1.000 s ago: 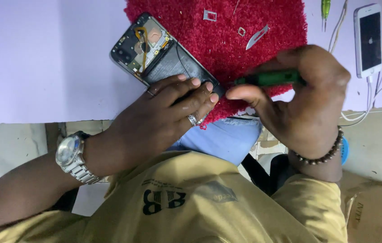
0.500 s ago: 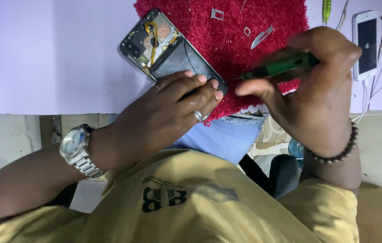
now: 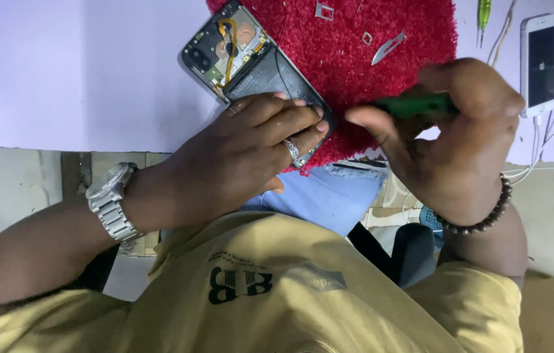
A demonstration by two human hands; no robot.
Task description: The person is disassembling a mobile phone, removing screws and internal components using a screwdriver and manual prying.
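Since 0.5 s ago: opened phone sits a bit further left and higher in view, left hand slid along with it, right hand lower, green tool more level.

Far left: pale lilac table top, blue patch at the left edge. Metal wristwatch on left wrist, near the table's near edge. Left hand resting on the phone's near end, fingers spread flat, pressing it down, not curled round it; ring on one finger. Phone w/ back cover off, lying tilted, far end on bare table, near end on red shaggy mat; yellow flex cable and camera module showing at far end, dark battery in the middle.

Right hand just right of the phone's near corner, thumb and fingers pinched on green-handled screwdriver; tip hidden, contact w/ phone unclear. On mat, further away: small metal bracket, tiny square part, loose blade. Beaded bracelet on right wrist. Far right: white smartphone face up, cable plugged in, well apart from the work.
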